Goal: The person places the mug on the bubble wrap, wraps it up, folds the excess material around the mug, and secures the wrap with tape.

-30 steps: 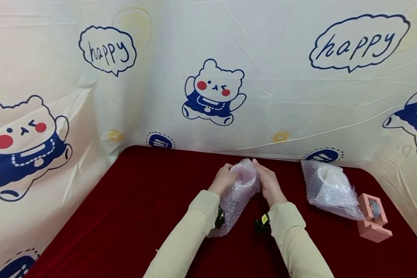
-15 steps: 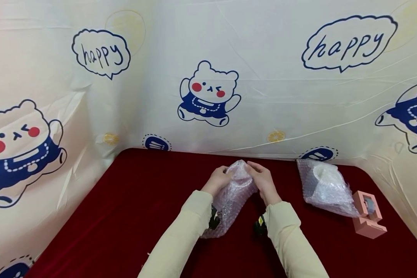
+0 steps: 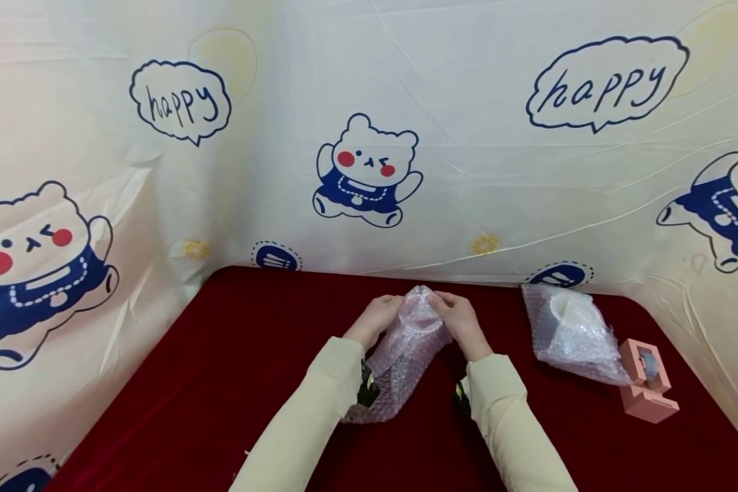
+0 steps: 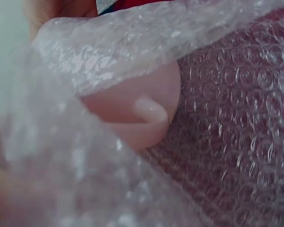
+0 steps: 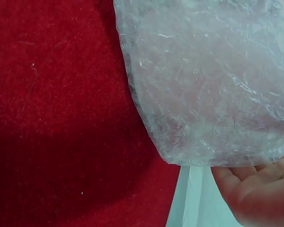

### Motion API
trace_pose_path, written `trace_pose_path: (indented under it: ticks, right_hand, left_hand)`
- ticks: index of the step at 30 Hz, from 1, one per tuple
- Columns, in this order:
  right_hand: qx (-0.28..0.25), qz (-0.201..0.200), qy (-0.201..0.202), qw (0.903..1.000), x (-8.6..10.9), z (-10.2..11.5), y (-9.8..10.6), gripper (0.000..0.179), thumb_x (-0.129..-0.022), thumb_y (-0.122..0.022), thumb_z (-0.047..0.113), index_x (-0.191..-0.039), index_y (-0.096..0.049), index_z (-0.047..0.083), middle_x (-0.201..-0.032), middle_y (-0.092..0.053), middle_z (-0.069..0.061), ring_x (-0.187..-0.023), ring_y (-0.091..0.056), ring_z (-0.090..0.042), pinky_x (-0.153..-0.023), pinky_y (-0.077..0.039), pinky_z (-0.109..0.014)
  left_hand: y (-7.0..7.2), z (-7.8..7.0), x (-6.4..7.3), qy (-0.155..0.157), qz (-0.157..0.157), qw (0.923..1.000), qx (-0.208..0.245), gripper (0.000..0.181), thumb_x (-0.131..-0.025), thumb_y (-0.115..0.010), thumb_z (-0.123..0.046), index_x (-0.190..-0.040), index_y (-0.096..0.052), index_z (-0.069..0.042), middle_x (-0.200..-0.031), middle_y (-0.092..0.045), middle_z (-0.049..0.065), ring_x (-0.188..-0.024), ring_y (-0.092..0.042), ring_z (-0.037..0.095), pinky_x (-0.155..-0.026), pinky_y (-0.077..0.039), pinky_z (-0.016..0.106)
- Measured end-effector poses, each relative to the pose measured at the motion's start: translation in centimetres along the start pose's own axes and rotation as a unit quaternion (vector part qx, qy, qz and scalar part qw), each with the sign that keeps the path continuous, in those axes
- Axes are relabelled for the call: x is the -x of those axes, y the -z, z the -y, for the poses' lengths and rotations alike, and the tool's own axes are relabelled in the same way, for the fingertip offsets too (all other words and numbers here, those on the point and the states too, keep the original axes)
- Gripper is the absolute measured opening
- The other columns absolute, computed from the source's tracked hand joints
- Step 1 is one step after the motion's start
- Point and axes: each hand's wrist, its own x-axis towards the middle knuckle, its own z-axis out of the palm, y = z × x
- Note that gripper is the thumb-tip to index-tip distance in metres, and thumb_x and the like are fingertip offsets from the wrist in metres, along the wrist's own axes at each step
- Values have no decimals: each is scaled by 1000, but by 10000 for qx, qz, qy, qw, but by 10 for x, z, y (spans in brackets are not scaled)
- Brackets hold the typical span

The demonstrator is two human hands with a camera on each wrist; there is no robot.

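A sheet of clear bubble wrap lies on the table in front of me, folded around a pink rounded thing. In the left wrist view this pink thing shows smooth, with a curved lip, and is partly covered by the wrap; its exact kind is hidden. My left hand grips the wrap's far left edge. On the far right corner my right hand pinches the wrap, thumb on top. From the right wrist, the wrapped bundle has my fingers at its end.
A second bubble-wrapped bundle with something white inside lies to the right. Beside it stands a pink tape dispenser with a roll of tape. Dark red cloth covers the table; a printed curtain surrounds it at the back and sides.
The far end of the bubble wrap has been folded in over the pink thing's round opening. Both hands have drawn closer together at that end. The view has shifted slightly.
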Motion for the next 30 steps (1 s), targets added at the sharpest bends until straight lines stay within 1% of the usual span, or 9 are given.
trace_pose_path:
  ticks: [8,12,14,17,20,22,23,25,30]
  right_hand:
    - [213,-114,59,9997,1,-1,1,46,-99,-52,27,-136,-50,-1,-140,-49,-23,-131,-45,-35,-109,-38,-46]
    - [255,-128,39,9996,1,0,0,46,-99,-52,28,-135,-51,0,-140,-49,-23,-131,-45,-35,-109,-38,-46]
    - [296,-113,48,9995,2,0,-1,46,-99,-52,28,-135,-51,0,-140,-49,-23,-131,-45,-35,-109,-38,-46]
    - [325,-103,33,9994,2,1,-1,46,-99,-52,29,-136,-51,0,-141,-49,-22,-131,-45,-35,-109,-38,-46]
    - [339,-125,32,9993,3,1,0,46,-99,-52,28,-135,-51,1,-141,-49,-22,-131,-44,-35,-109,-37,-46]
    - [304,-142,29,9994,4,2,1,46,-99,-52,28,-135,-52,1,-140,-49,-22,-131,-45,-35,-109,-38,-46]
    - [309,-133,41,9994,4,2,1,46,-99,-52,28,-135,-51,1,-140,-49,-22,-131,-45,-35,-109,-38,-46]
    - [285,-106,62,9995,5,2,1,46,-99,-51,29,-136,-51,1,-140,-49,-22,-131,-45,-35,-109,-38,-46]
    - [215,-69,62,9997,6,3,-1,48,-99,-51,30,-137,-50,0,-141,-48,-23,-132,-44,-35,-109,-38,-47]
  left_hand:
    - [11,-1,4,36,10,9998,-206,44,-99,-44,-25,-136,-47,-2,-142,-47,17,-132,-43,35,-107,-39,50]
    - [29,-3,11,251,477,9952,-818,45,-97,-43,-21,-136,-46,1,-140,-47,21,-131,-44,39,-108,-38,50]
    - [41,-5,18,368,844,9842,-1511,44,-96,-44,-20,-135,-48,2,-137,-50,22,-128,-47,39,-106,-40,50]
    - [57,-9,31,450,1267,9504,-2805,39,-95,-50,-21,-128,-55,-1,-129,-57,19,-120,-54,37,-100,-46,48]
    - [67,-7,44,453,1389,9178,-3693,35,-95,-56,-24,-121,-60,-2,-121,-62,16,-109,-60,34,-92,-51,46]
    - [70,-3,51,461,1321,9093,-3919,34,-94,-58,-26,-118,-62,-2,-116,-64,15,-103,-62,32,-89,-52,46]
    - [71,1,53,474,1276,9071,-3982,36,-94,-59,-28,-118,-62,-2,-114,-65,15,-100,-63,31,-88,-53,45]
    - [71,10,57,498,1199,9094,-3952,39,-95,-58,-31,-118,-62,0,-111,-66,16,-98,-64,30,-87,-53,46]
    - [66,34,57,445,1109,9290,-3503,48,-97,-53,-37,-118,-61,5,-108,-68,16,-97,-65,29,-86,-54,45]
